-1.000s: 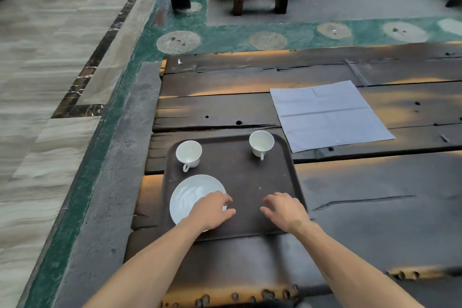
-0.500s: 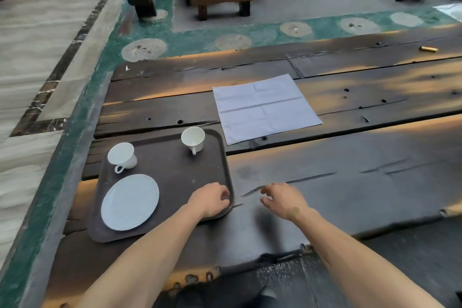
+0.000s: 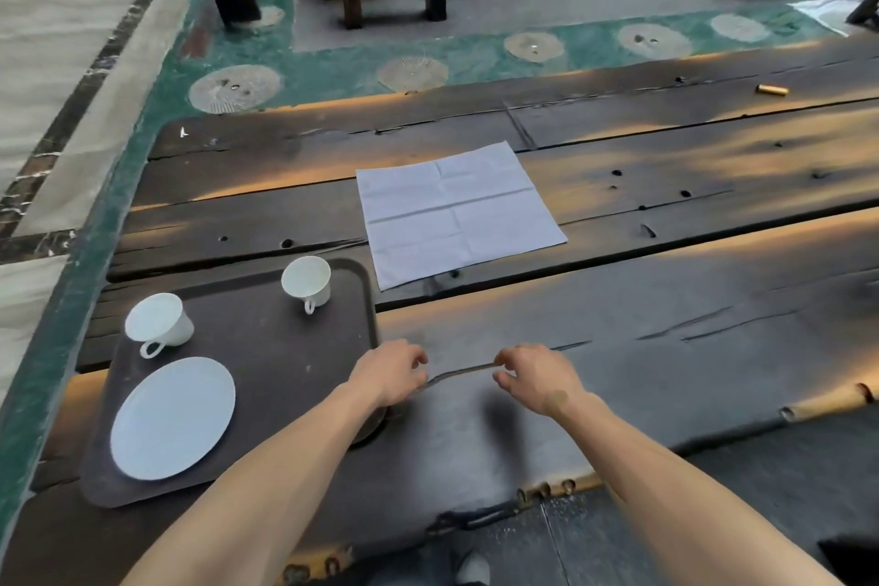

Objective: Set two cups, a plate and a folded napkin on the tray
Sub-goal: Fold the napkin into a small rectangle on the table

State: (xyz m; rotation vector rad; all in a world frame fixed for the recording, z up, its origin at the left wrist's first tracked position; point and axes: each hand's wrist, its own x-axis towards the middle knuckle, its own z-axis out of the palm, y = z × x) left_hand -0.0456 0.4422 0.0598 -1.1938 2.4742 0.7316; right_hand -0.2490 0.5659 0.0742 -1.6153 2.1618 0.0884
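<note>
Two cups — left cup (image 3: 159, 321), right cup (image 3: 307, 281) — and the plate (image 3: 173, 416) sat on the tray (image 3: 266, 362), left of the hands, likely leaving its middle free for the cloth. Only the napkin (image 3: 459, 212) remained, lying unfolded on the table (image 3: 666, 347) beyond both hands. Left hand (image 3: 392, 371) hovered at the tray's right edge, fingers loosely curled, holding nothing. Right hand (image 3: 535, 376), just beside it, was equally slack and empty, probably readying to reach forward and fold.
</note>
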